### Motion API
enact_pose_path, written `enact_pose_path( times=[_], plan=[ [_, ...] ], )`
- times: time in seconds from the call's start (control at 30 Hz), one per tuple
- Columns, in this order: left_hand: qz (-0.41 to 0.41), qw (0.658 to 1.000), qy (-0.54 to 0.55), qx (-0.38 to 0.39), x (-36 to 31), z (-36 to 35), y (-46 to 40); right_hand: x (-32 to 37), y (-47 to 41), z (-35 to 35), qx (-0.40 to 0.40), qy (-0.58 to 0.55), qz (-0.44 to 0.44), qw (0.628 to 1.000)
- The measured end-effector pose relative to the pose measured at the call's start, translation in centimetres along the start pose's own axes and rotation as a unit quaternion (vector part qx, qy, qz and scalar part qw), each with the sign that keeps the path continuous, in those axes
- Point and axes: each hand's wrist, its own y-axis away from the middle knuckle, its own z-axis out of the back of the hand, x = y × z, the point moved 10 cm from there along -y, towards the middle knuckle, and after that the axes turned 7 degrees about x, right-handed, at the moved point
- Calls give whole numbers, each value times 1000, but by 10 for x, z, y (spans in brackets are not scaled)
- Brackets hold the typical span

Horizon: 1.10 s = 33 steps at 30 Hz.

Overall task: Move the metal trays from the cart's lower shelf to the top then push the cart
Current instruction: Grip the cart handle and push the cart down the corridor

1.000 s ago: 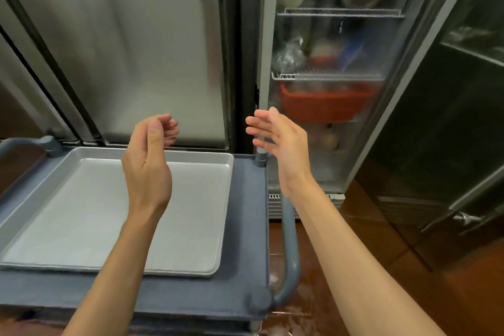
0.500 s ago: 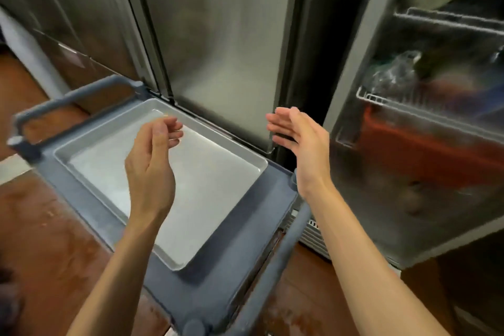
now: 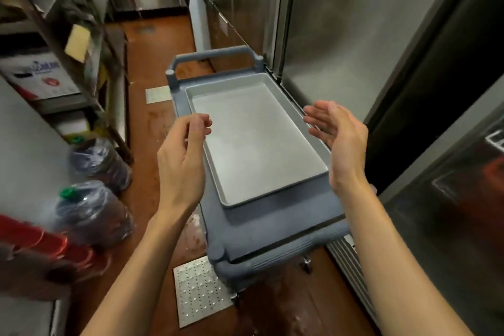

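A grey metal tray (image 3: 253, 142) lies flat on the top shelf of the blue-grey cart (image 3: 275, 229), which stretches lengthwise away from me. My left hand (image 3: 182, 161) hovers above the tray's left rim with the fingers loosely curled and nothing in it. Raised over the cart's right edge, my right hand (image 3: 338, 139) has flat, spread fingers and holds nothing. Neither hand touches the tray or the cart. The cart's near handle (image 3: 278, 256) sits below my forearms; its far handle (image 3: 215, 56) is at the other end. The lower shelf is hidden.
Steel fridge doors (image 3: 354, 30) run close along the cart's right side. Left of the aisle stand a wire rack (image 3: 81, 43) with boxes, two wrapped jugs (image 3: 95, 213) and a red object (image 3: 43, 248). The brown floor (image 3: 152, 106) runs ahead, with a metal drain plate (image 3: 199, 289).
My view has swung left, from facing the fridge to looking down the aisle along the cart. Both hands stay raised and empty over the tray.
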Motion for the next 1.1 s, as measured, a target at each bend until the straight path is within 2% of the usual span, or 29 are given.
enact_pose_path(
  times=[0.17, 0.47, 0.77, 0.9, 0.97, 1.0, 1.03, 1.1],
  plan=[
    [-7, 997, -51, -50, -18, 4, 32, -10, -3, 16, 51, 1, 5, 999],
    [59, 988, -83, -116, -12, -40, 80, -31, -21, 69, 116, 14, 0, 993],
    [83, 986, -88, -111, 5, -84, 91, -55, -22, 80, 160, 49, -31, 985],
    [100, 986, -115, -65, 27, -93, 98, -77, -8, 74, 196, 77, -41, 977],
    [120, 980, -157, 16, 46, -113, 108, -101, 8, 70, 260, 179, -45, 948],
    [132, 970, -190, 72, 58, -127, 115, -119, 18, 67, 309, 250, -50, 916],
    [144, 953, -232, 134, 73, -141, 125, -139, 29, 67, 361, 317, -63, 875],
    [165, 895, -329, 253, 103, -168, 146, -179, 54, 73, 462, 436, -90, 767]
  ],
)
